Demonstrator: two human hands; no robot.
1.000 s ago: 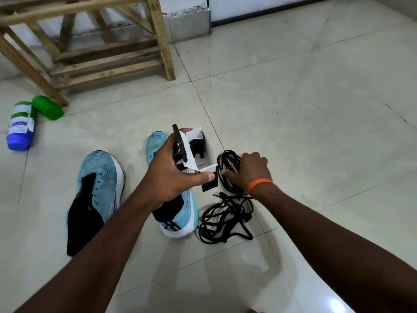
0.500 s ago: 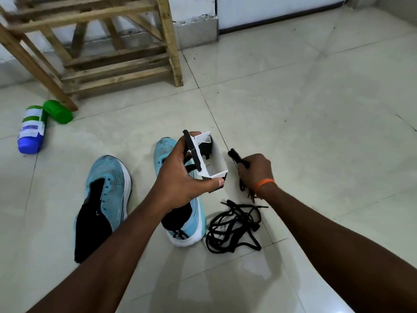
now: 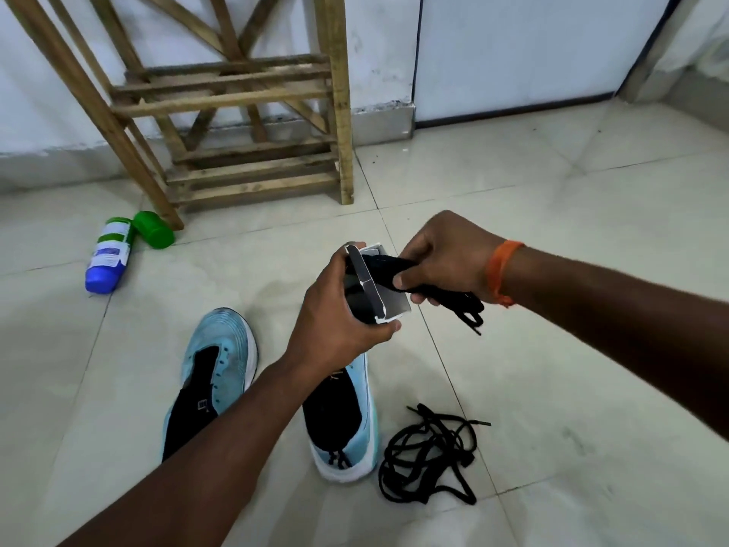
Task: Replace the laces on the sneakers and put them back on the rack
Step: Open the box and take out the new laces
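Two light-blue sneakers lie laceless on the tiled floor, the left sneaker (image 3: 215, 373) and the right sneaker (image 3: 347, 428), partly hidden under my left forearm. My left hand (image 3: 335, 321) grips a small open black-and-white box (image 3: 378, 286) above them. My right hand (image 3: 442, 258) holds a bundle of black lace (image 3: 453, 302) at the box's mouth, with its ends dangling below the hand. A second black lace (image 3: 428, 456) lies tangled on the floor right of the right sneaker. The wooden rack (image 3: 244, 112) stands against the wall at the back.
A blue-and-white bottle (image 3: 106, 258) lies on its side beside a green cap (image 3: 154, 230) near the rack's left leg. A white door (image 3: 532, 45) is at the back right. Bare floor tiles stretch to the right.
My right hand lifted one lace bundle off the floor pile and brought it up to the box. Both hands rose, and the camera tilted up towards the rack.
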